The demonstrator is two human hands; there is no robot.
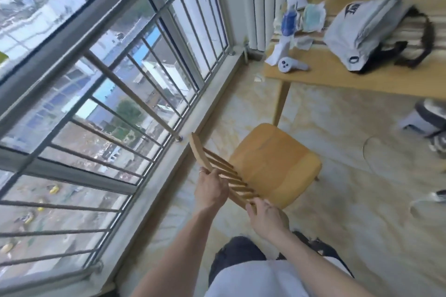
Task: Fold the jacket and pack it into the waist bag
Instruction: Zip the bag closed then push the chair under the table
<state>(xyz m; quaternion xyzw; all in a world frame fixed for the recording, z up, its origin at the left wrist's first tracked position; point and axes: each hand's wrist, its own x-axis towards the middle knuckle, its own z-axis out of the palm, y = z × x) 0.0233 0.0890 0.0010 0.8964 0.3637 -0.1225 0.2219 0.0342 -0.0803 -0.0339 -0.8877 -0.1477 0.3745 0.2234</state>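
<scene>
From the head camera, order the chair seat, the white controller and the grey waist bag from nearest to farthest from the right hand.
1. Chair seat: just above the right hand, which grips the chair's back rail.
2. White controller: near edge of the table, toward the window.
3. Grey waist bag: farther back on the table, to the right.

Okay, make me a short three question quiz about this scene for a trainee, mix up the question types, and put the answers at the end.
1. True or false: both hands are on the chair back.
2. Where is the waist bag? A) on the chair seat B) on the table C) on the floor
3. Fill in: the left hand wears a ____ on one finger.

Key
1. True: the left hand and the right hand each grip the top rail of the chair.
2. B: the waist bag lies on the table, near a white controller.
3. ring
</scene>
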